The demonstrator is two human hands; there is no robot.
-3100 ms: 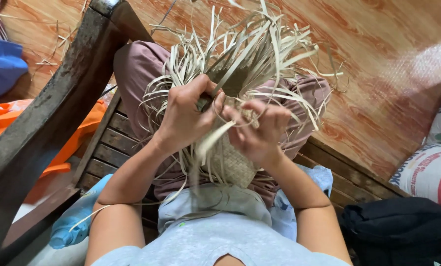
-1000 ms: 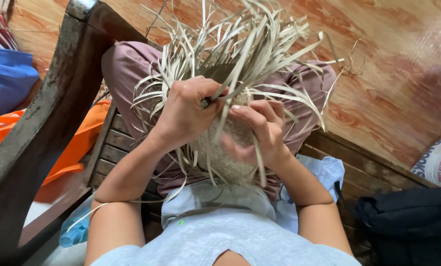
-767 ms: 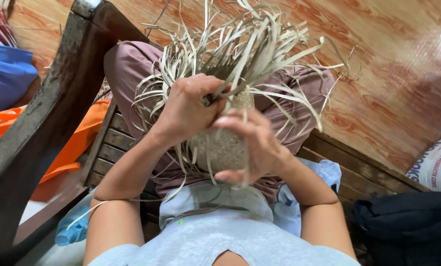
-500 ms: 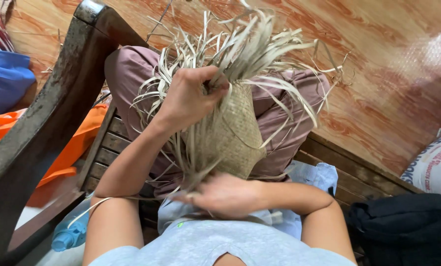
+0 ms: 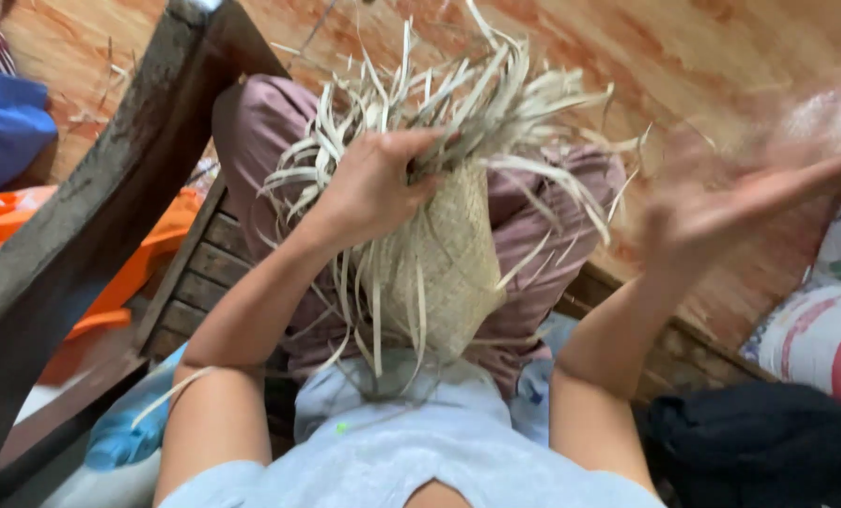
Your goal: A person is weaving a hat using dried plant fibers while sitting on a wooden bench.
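I see a reddish-brown wooden floor (image 5: 721, 56) that fills the top of the view, with some loose pale straw on it at the upper left. A dark worn wooden beam of a seat (image 5: 110, 216) crosses the left side in a diagonal, and beside it there are brown wooden slats (image 5: 199, 282). Under the beam lies an orange cloth (image 5: 25, 235) and a blue cloth (image 5: 7, 122).

On the lap, over the mauve trousers (image 5: 260, 132), rests the half-woven pale straw basket (image 5: 448, 263); its loose strips spread upward like a fan.

My left hand (image 5: 373, 188) is clenched around the basket at the place where the weave ends. My right hand (image 5: 712, 212) is raised away to the right, well apart from the basket; it is blurred, the fingers look released and hold nothing.

At the right edge lies a white printed sack (image 5: 815, 329), and below it a black bag (image 5: 759, 442).
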